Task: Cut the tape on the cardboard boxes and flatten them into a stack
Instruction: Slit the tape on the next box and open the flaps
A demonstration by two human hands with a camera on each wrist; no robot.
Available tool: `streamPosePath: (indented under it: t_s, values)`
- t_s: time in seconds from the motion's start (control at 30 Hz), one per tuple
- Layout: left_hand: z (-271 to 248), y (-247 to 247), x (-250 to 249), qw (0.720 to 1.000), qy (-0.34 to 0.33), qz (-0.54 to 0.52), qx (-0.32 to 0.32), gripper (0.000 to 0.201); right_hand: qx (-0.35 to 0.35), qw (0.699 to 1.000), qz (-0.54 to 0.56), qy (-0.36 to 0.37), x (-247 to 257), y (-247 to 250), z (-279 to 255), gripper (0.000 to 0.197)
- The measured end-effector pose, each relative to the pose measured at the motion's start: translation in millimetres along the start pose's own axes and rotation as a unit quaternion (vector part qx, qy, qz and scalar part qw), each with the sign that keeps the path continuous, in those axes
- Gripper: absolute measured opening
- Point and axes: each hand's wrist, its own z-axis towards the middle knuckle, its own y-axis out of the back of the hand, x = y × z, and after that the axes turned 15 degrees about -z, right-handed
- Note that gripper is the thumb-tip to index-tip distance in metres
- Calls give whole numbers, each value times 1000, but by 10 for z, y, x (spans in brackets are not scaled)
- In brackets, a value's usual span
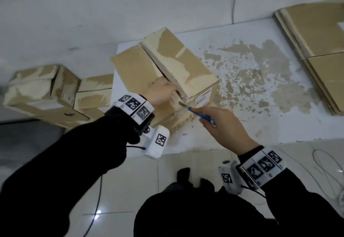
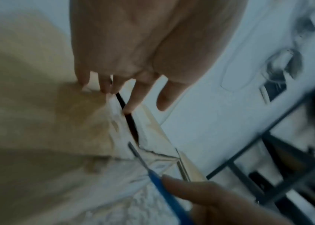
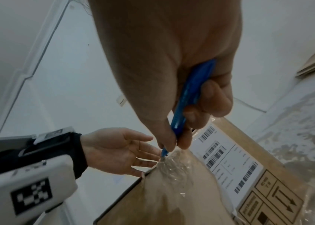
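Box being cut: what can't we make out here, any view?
- Blade tip of the knife: buried in crumpled tape in the right wrist view, motion-blurred in the left wrist view.
- Inside of the box: just a dark slit at the seam.
- Label text: too small, blurred.
- Left hand fingertips: hidden behind the flap in the head view.
- Flat stack: cut off by the right edge.

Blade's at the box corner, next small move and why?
Probably draw the blue knife down through the clear tape at the corner: the top seam already gapes, and the left hand braces the box there, fingers close to the blade.
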Motion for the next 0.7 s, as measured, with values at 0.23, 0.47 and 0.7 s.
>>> streamPosePath:
  t_s: [0.23,0.47,0.7]
  values:
    - [274,-256,91,967,79,-154,-186,66,2,999,-24,26,-53,26,37,39]
    - [376,-255,164,973,102,-116,-174,36,-2,999,-12,39,-129,168,-14,41]
    - [446,-294,309,965,75,-166,-190,32,15,992,-111,61,-66,138,141,46]
